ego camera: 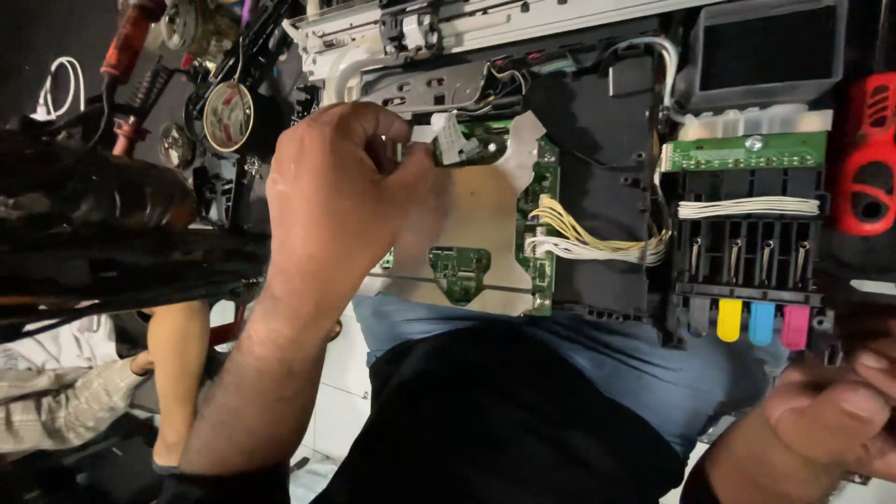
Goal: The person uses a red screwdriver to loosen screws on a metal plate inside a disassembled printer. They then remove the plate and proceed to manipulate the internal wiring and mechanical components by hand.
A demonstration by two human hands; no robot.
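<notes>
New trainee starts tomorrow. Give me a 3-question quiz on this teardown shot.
1. True or false: the left hand pinches a white connector.
2. Which colour is absent from the row of ink cartridges? A yellow, B green, C pink.
3. Fill in: the right hand sits at the picture's lower ____ corner.

Key: 1 true. 2 B. 3 right; whether it holds anything cannot be told.

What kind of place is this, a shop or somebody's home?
Probably a small electronics repair workshop. An opened printer rests on the person's lap with green circuit boards and ink cartridges exposed, and loose motor parts lie nearby. The left hand pinches a white connector.
</notes>
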